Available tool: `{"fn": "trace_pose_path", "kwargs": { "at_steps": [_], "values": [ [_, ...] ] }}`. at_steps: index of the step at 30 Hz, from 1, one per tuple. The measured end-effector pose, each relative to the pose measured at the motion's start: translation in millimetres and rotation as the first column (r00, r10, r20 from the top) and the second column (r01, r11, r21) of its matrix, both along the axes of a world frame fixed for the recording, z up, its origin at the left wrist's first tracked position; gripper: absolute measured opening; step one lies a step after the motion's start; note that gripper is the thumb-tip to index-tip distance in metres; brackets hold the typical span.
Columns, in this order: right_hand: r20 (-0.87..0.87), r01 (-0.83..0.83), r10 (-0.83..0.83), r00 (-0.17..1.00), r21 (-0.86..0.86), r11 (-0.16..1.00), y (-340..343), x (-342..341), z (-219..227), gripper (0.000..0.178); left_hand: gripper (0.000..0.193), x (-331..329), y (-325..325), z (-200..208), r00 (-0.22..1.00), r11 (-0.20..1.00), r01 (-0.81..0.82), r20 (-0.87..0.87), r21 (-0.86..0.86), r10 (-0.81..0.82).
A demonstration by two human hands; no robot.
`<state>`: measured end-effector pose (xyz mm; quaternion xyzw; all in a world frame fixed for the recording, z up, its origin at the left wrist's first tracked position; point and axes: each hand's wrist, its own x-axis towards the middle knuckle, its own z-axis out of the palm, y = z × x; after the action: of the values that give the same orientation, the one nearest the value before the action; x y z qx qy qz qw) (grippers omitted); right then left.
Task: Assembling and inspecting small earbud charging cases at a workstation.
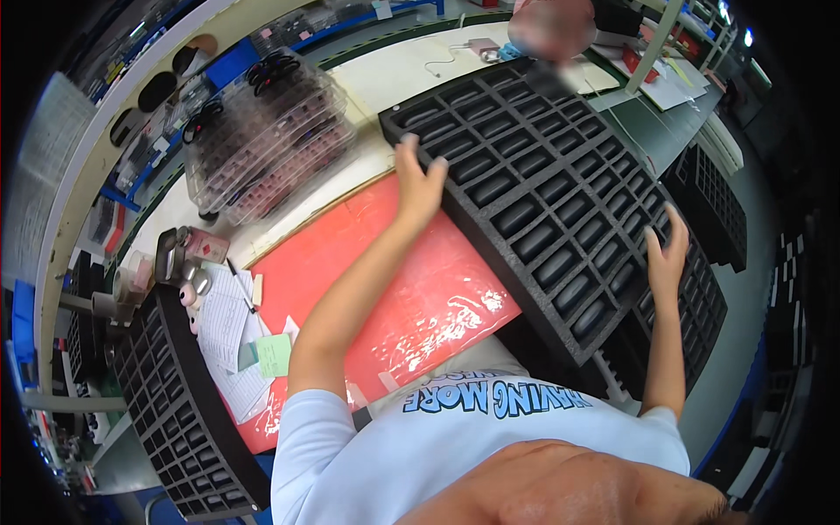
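A large black foam tray (535, 185) with many compartments lies at a slant on the right, dark rounded pieces (532, 239) sitting in its pockets. My left hand (420, 181) is at the tray's left edge, thumb and fingers spread apart. Near the tray's right corner, my right hand (667, 249) is also spread, with a gap between thumb and fingers. Neither hand visibly grips the tray; whether the fingertips touch it I cannot tell. Under the right forearm, part of another black compartment tray (700, 293) shows, mostly covered.
A red mat (385, 280) covers the bench before me. Clear plastic trays (271, 140) with dark cables are stacked at the far left. Papers (224, 311), a pen and small bottles lie nearer. Another black tray (179, 411) leans at the left. A blurred person (551, 31) is across the bench.
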<state>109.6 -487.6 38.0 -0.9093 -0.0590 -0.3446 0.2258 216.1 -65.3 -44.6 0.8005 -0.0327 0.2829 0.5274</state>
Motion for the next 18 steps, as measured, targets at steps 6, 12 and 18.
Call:
{"fn": "trace_pose_path", "kwargs": {
  "at_steps": [6,12,18],
  "values": [
    [-0.228,-0.637,0.594,0.771,-0.26,0.726,162.7,74.9,40.2,0.038,0.021,-108.7,19.3,20.5,0.78,0.849,0.406,-0.357,-0.337,-0.514],
    [-0.256,-0.534,0.495,0.83,-0.62,0.575,257.1,152.4,10.7,0.034,0.019,-189.4,82.3,33.1,0.854,0.935,0.306,-0.383,-0.18,-0.353],
    [-0.4,-0.454,0.219,0.89,-0.733,0.507,295.1,140.2,21.4,0.064,0.021,-213.3,130.0,-7.4,0.87,0.702,0.002,-0.344,-0.713,-0.352]
  ]
}}
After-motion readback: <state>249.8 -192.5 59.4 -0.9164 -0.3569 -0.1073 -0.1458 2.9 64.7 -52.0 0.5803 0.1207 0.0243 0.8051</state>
